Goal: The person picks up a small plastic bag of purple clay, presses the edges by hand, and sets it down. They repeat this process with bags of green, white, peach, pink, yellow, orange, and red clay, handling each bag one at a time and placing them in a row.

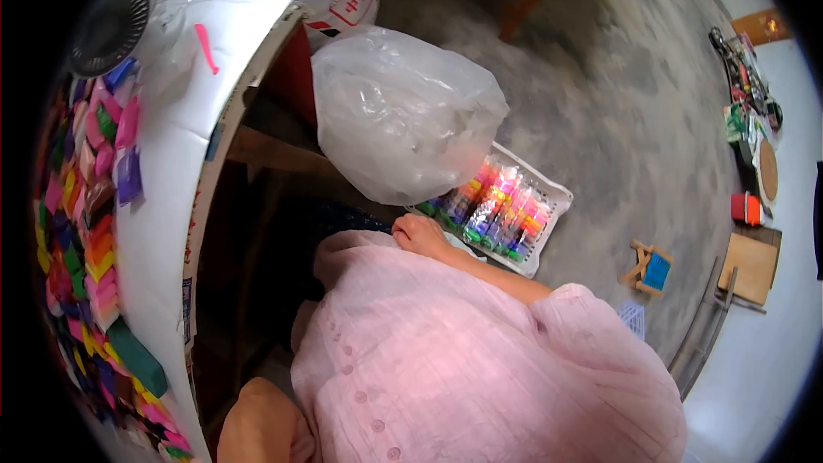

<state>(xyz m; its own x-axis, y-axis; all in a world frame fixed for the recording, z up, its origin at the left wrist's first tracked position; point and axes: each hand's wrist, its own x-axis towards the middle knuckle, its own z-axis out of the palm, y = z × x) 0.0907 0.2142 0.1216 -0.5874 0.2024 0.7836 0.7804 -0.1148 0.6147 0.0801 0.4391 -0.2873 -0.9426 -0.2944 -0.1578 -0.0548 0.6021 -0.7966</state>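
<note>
My right hand (420, 236) rests by the front of the pink shirt (463, 351), its fingers curled in. I cannot tell what, if anything, is inside them. Just beyond it bulges a large clear plastic bag (407, 111), puffed up and overlapping a white basket (559, 197). In this basket lie clear-wrapped packs of small bright-coloured pieces (501, 210), right beside my right wrist. Of my left arm only a bent part (261, 424) shows at the lower left; the left hand is out of sight.
At left, a white-topped table (159, 231) carries many coloured packets (94, 231), a pink strip (206, 49) and a small fan (110, 27). A printed white sack (347, 13) stands behind the bag. Across the concrete floor (617, 120) are a folding stool (649, 268) and a wooden board (748, 267).
</note>
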